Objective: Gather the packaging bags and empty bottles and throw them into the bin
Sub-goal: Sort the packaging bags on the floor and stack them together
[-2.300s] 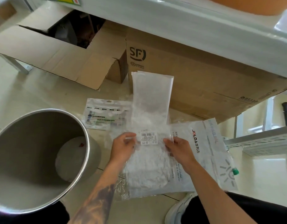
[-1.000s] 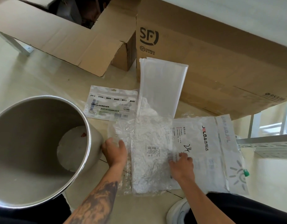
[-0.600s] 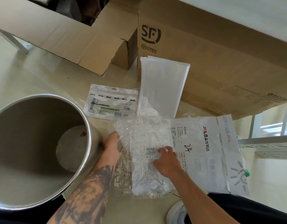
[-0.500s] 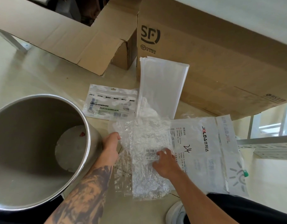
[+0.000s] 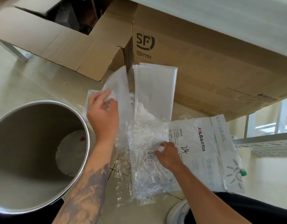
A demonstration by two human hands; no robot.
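Observation:
Several packaging bags lie on the tiled floor. My left hand (image 5: 102, 110) is shut on a clear plastic bag (image 5: 118, 84), lifting its far end off the floor above the small printed bag (image 5: 89, 101), which it mostly hides. My right hand (image 5: 167, 155) presses its fingers on a crinkled clear bag (image 5: 147, 167) with a barcode sticker. A long white bag (image 5: 154, 91) leans against the box. A large printed white bag (image 5: 204, 151) lies to the right. The steel bin (image 5: 34, 152) stands open at the left. No bottle is in view.
An SF cardboard box (image 5: 204, 62) stands behind the bags, and an opened cardboard box (image 5: 61, 38) sits at the back left. A perforated metal rail (image 5: 265, 144) is at the right. My shoe (image 5: 178, 212) is near the bottom edge.
My left hand left the bin's side, moved forward and lifted a clear bag over the small printed bag. My right hand stayed on the crinkled bag by the barcode sticker.

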